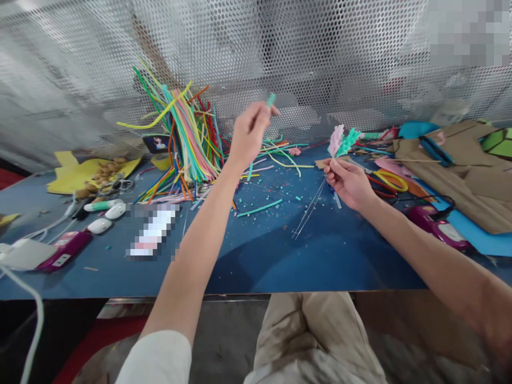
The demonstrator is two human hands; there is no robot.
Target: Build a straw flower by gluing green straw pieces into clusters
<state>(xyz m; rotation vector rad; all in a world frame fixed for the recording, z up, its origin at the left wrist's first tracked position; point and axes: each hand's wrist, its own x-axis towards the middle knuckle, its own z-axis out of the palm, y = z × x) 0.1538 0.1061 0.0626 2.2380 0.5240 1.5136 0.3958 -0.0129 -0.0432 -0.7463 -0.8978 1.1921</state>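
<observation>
High over the table, my left hand (248,132) is closed in a pinch on a short teal piece (271,100) that looks like a bit of pipe cleaner. My right hand (347,180) is closed round the base of a small leaf-shaped craft piece, with a pink feathery part (336,140) and a teal feathery part (349,141) standing upright. Several thin wires (310,210) hang below the right fingers towards the table. Between the hands, a teal stem (260,208) lies on the blue tabletop (264,261) among tiny cut scraps.
A tall bundle of coloured pipe-cleaner-like stems (192,138) stands at the back left. Near it lie a blurred-out phone (154,232), a purple power bank (66,248) and white cables. Cardboard (460,170), yellow-handled scissors (391,180) and a purple device (438,226) are at the right.
</observation>
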